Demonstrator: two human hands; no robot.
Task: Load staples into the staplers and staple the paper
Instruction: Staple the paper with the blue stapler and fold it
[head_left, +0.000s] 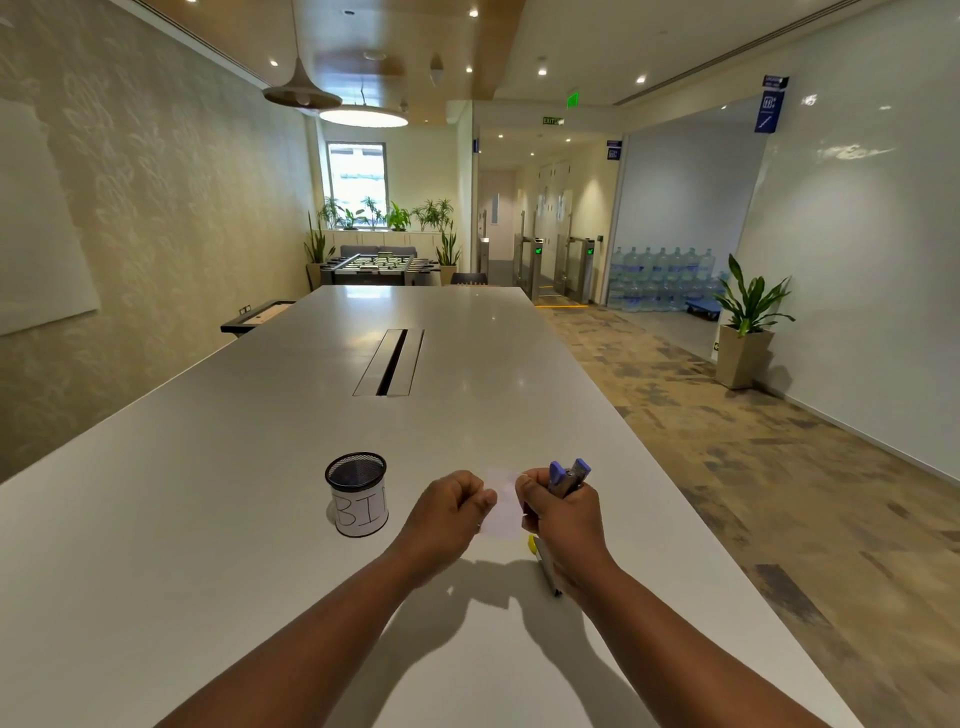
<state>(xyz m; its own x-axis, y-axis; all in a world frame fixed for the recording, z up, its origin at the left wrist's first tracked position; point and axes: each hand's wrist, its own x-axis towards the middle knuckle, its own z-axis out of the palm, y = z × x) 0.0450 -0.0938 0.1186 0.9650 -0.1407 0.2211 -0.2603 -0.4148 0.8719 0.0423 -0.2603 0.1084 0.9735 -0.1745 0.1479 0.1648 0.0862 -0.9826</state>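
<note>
Low in the centre of the frame, both hands are raised over the white tabletop (260, 467). The left hand (447, 512) pinches one edge of a small paper (503, 506); the right hand (563, 514) pinches the opposite edge while gripping a blue stapler (567, 475). A mesh cup marked "BIN" (358, 493) stands to their left, and a yellow-tipped object (540, 558) lies beneath the right wrist.

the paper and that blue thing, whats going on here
A person stands at a long white table. The left hand pinches one edge of a small white paper; the right hand pinches the other edge while holding a blue stapler. A mesh cup marked BIN sits to the left, and a yellow-tipped tool lies under the right wrist.
</note>
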